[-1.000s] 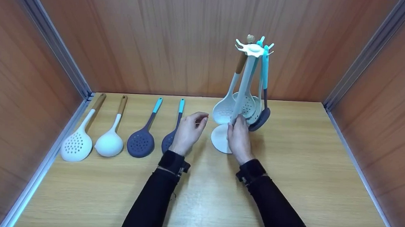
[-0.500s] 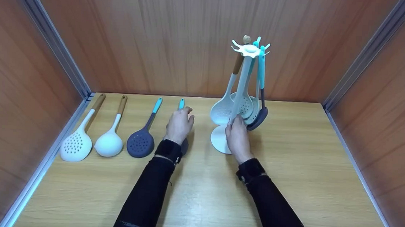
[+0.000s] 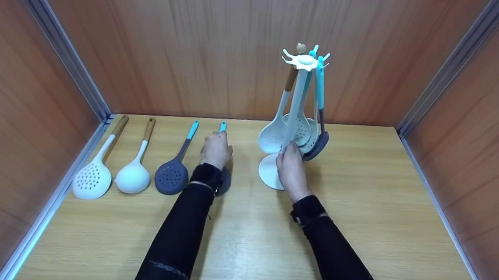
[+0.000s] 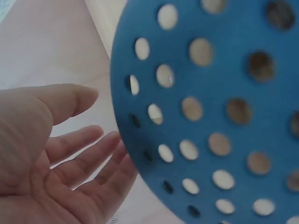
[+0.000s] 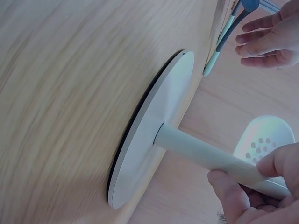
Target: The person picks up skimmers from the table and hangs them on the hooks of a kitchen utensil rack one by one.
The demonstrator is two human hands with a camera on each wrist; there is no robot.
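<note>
My left hand [image 3: 217, 149] hovers over the handle of a dark slotted spoon [image 3: 224, 183], its fingers loosely bent and apart. In the left wrist view the spoon's holed head [image 4: 224, 112] fills much of the frame, beside the fingers; nothing lies between thumb and fingers. My right hand [image 3: 290, 169] grips the lower post of a white utensil stand [image 3: 296, 103], thumb on one side and fingers round the other. The stand's round base [image 5: 154, 135] shows near the tabletop in the right wrist view. Several utensils hang from its hooks, among them a white slotted one [image 3: 272, 135] with a brown handle.
Left of my left hand lie a dark skimmer [image 3: 172, 176] with a turquoise handle, a white ladle [image 3: 132, 177] and a white slotted turner [image 3: 92, 180], in a row. A dark utensil [image 3: 319, 145] hangs on the stand's right. Wooden panels [image 3: 203, 44] enclose the table.
My left hand has moved left and away from me, from beside the stand to over the dark slotted spoon's handle. The stand, still in my right hand, has shifted slightly left at its top.
</note>
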